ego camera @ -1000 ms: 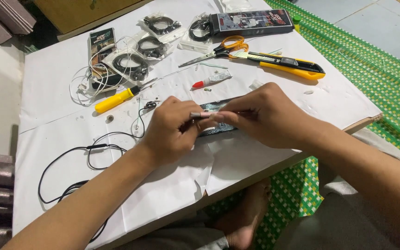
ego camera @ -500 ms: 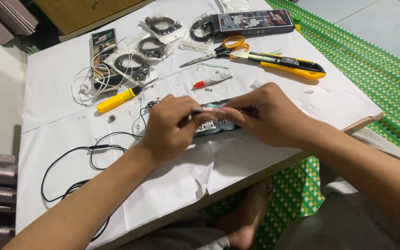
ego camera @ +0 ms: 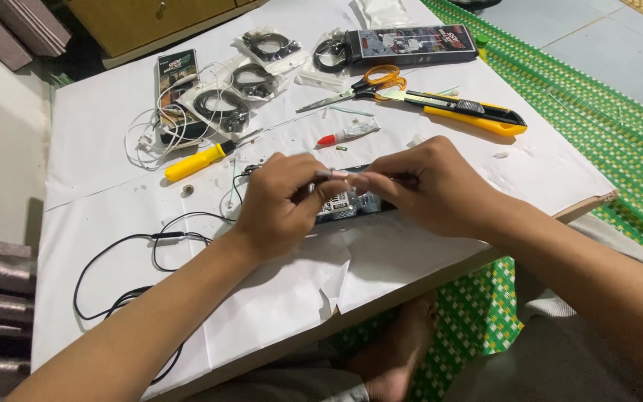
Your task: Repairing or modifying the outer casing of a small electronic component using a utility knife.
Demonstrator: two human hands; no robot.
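Fingertips of your left hand and right hand meet over the middle of the table: each pinches shut on one end of a small metallic part, too small to identify. It sits just above a dark flat device lying on the paper between your hands.

Going by size, the white paper sheet covers the whole low table; it is matte, creased, and torn near the front edge. Beside the table lies a green-and-white woven mat. A long dark printed box lies at the far edge. A thin black cable loops loosely at your left, and a tangle of white cable sits farther back. The yellow utility knife has a hard plastic body, with orange-handled scissors touching it. Clear plastic bags hold coiled black cables. The yellow-handled screwdriver lies near your left hand, and a small crinkled tube with a red cap lies behind your hands.

As for progress, the work looks midway: the device appears opened, tools lie out, and several bags seem unopened. The part is not yet seated.
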